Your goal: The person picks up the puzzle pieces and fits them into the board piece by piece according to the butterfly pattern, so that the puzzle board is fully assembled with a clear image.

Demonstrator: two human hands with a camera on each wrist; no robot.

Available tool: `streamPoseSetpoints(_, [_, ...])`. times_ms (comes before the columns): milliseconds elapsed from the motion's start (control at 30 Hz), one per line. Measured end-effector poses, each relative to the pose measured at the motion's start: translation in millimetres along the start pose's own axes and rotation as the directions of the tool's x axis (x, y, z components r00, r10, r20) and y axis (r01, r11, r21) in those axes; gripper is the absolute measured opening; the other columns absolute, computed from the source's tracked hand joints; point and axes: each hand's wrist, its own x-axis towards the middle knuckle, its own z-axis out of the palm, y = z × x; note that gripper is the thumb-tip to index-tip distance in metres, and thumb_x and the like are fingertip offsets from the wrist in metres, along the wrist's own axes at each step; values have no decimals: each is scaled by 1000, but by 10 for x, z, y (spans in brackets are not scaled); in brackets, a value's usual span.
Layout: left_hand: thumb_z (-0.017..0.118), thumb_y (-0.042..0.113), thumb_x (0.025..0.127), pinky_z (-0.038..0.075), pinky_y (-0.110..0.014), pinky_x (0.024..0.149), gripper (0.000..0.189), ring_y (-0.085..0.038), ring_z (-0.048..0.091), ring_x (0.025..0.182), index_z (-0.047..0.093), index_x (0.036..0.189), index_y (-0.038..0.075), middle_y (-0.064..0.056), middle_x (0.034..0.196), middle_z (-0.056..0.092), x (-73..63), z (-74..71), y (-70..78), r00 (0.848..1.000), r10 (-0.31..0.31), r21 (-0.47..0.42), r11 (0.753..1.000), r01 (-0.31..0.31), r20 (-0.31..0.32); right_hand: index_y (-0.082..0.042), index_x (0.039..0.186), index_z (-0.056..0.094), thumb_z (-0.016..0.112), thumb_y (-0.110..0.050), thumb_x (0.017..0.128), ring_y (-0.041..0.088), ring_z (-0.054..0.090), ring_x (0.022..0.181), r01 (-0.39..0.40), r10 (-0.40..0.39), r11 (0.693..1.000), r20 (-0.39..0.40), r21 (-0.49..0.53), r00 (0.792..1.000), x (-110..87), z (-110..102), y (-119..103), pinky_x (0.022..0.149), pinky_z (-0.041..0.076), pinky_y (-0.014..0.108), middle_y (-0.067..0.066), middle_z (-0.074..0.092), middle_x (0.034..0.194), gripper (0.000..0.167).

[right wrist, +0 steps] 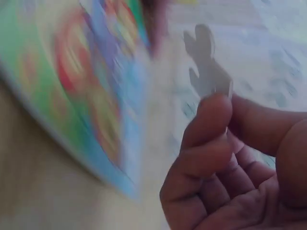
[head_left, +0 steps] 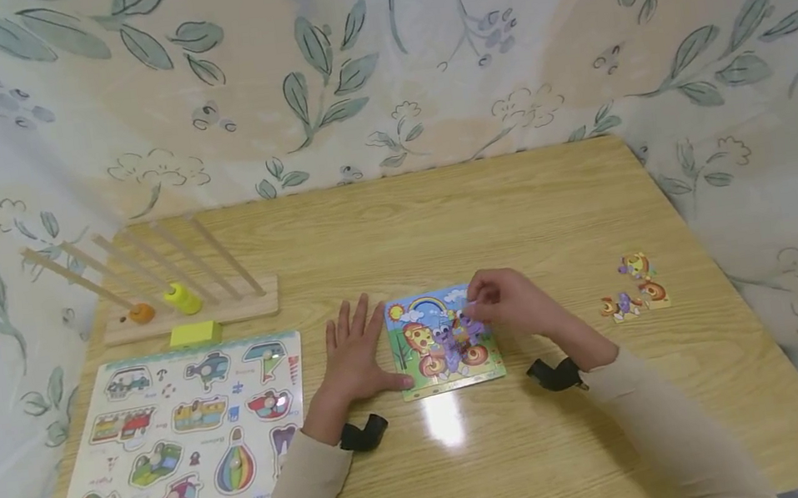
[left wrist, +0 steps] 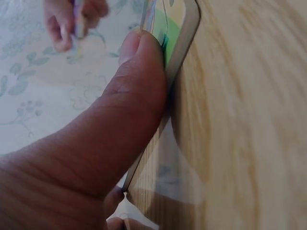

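Note:
A small picture puzzle board (head_left: 410,365) with a rainbow and butterfly scene lies on the table between both hands. My left hand (head_left: 359,363) rests flat at its left side, fingers spread on the tabletop. The thumb (left wrist: 144,62) presses on the board's edge in the left wrist view. Over the board's right side, my right hand (head_left: 515,301) pinches a puzzle piece between thumb and fingertips. From the right wrist, that puzzle piece (right wrist: 208,64) shows its plain greyish back, held upright, with a rounded, lobed outline. Its picture side faces away there.
Several loose puzzle pieces (head_left: 653,294) lie on the right of the table. At left is a large vehicle puzzle board (head_left: 200,464) with knobbed pieces. Behind it stand a yellow block (head_left: 196,335) and a wooden rack (head_left: 255,303) with slanting rods and a few beads.

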Motion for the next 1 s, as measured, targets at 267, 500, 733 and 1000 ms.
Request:
streamPoseSetpoints(267, [86,56,56,-3,-59,117,125,-38,-7,149,20,154,16,-12,163,3,10,27,-19,1000,-4,0,1000,4,3,-9,83,60,75,-19,83,12,60,56,-32,38,994,58,-108,998,185,430,46,53,49,26,1,65,70,17])
streamPoseSetpoints(500, [85,60,56,-6,-58,117,128,-35,-11,149,16,155,18,-9,163,-1,30,50,-50,1000,-6,17,1000,6,15,-14,78,60,77,-23,81,8,52,55,-4,5,953,2,-303,1000,237,486,47,51,42,24,-4,60,63,19])
streamPoseSetpoints(733, [85,59,55,-6,-58,117,128,-35,-10,149,17,155,17,-8,163,1,52,31,-49,1000,1,17,1000,-1,6,-16,76,58,76,-30,82,9,47,52,-24,23,925,-7,-378,1000,253,491,35,48,38,24,-5,54,58,24])
streamPoseSetpoints(1000, [84,60,56,-6,-58,117,127,-35,-11,149,17,155,18,-8,163,-1,41,43,-45,1000,-5,19,1000,5,11,-15,78,57,75,-33,82,9,44,49,-34,26,919,-25,-393,999,227,476,53,47,35,24,-6,50,55,25])
